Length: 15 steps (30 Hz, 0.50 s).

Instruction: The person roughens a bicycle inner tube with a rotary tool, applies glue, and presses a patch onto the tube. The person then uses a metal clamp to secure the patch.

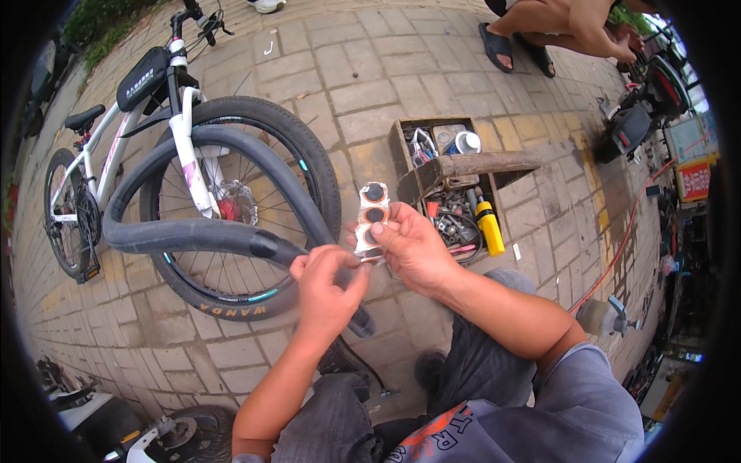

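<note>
A strip of round black tyre patches with orange rims on white backing (375, 215) is upright in front of me. My right hand (417, 251) is closed on it, thumb on the lower patches and fingers behind. My left hand (328, 285) pinches at the strip's bottom end; its fingertips partly hide that end. An inflated black inner tube (185, 236) loops over the bicycle's front wheel and passes behind my left hand. A darker band shows on the tube just left of that hand.
A white bicycle (185, 147) stands at left. Beyond my right hand sits a wooden toolbox (490, 160) holding a yellow bottle (489, 228) and assorted tools. A person in black sandals (495, 48) crouches at the far right. A red hose (633, 216) runs along the right.
</note>
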### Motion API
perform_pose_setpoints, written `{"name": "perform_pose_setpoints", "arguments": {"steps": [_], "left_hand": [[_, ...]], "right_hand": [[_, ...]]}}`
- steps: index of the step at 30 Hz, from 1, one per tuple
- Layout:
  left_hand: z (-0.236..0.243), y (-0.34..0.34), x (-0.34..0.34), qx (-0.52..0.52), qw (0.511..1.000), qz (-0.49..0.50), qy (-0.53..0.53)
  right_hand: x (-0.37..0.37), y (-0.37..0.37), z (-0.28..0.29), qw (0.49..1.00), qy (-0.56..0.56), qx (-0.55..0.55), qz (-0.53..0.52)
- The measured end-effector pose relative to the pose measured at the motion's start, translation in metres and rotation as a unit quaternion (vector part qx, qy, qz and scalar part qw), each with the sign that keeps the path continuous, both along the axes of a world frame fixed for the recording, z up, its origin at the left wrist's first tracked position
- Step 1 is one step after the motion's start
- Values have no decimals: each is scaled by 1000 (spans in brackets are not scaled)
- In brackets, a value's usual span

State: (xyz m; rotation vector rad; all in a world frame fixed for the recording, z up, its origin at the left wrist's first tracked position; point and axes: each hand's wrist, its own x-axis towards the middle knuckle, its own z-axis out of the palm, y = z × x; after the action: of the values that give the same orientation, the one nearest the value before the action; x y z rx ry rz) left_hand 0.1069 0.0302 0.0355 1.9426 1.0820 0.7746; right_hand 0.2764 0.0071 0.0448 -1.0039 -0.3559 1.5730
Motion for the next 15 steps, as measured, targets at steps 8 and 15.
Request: {"name": "perform_pose_setpoints", "arguments": {"steps": [8,15], "left_hand": [[-4,0,-3,-51,998,-15,-19],[-10,-2,-1,-177,979,20,-97]], "right_hand": [[11,2,1,997,-16,-13,77],[3,6,11,1000,-11,2,-10]]}}
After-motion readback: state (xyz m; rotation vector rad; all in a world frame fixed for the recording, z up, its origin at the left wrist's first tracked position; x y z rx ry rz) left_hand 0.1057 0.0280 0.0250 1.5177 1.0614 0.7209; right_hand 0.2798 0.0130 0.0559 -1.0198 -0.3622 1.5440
